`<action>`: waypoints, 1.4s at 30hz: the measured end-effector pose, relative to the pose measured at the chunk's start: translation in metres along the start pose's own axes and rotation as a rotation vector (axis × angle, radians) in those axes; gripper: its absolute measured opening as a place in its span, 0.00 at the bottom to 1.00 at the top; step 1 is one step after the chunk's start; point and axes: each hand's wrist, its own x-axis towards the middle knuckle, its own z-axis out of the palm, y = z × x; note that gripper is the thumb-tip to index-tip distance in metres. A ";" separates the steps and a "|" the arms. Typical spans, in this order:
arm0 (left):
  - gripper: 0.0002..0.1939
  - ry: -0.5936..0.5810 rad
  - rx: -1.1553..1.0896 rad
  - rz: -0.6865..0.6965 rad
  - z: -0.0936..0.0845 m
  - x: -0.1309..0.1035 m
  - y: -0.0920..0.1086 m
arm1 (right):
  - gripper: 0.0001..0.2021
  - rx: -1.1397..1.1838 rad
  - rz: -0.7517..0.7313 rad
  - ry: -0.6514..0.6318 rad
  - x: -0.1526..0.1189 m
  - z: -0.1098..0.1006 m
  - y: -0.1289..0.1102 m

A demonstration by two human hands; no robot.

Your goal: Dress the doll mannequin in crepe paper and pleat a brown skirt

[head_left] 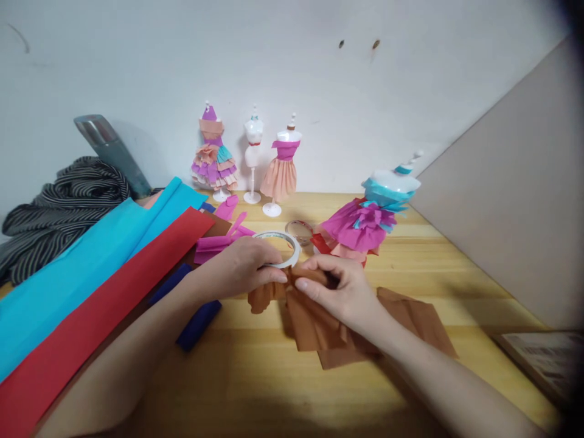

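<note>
Brown crepe paper point(317, 322) is gathered and pinched between my two hands above the wooden table. My left hand point(249, 264) is closed on its left end, where a ruffled bit hangs below the fingers. Thumb and fingers of my right hand point(340, 289) press together on the folded part beside it. Just behind my left fingers is a white tape roll point(294, 252), partly hidden by that hand. Another brown sheet point(417, 319) lies on the table under and to the right of my right wrist.
Three small dress forms point(253, 155) stand by the wall; a larger dressed one point(365, 219) leans at right. Cyan point(100, 249) and red paper point(114, 298), blue pieces point(198, 325), striped cloth point(86, 194) and a bottle point(112, 149) lie left. A framed item point(542, 359) is at right.
</note>
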 end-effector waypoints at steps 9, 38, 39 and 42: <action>0.12 0.003 0.226 -0.021 -0.004 -0.002 0.016 | 0.06 0.131 0.148 0.109 -0.002 0.007 0.000; 0.13 -0.034 0.159 -0.015 0.004 0.001 0.010 | 0.04 -0.014 -0.135 0.107 -0.011 0.014 -0.001; 0.13 -0.044 0.142 -0.018 0.004 0.001 0.009 | 0.05 -0.001 -0.144 0.086 -0.011 0.013 -0.001; 0.11 -0.061 0.077 -0.019 0.003 0.001 0.008 | 0.05 0.028 -0.162 0.026 -0.008 0.009 -0.001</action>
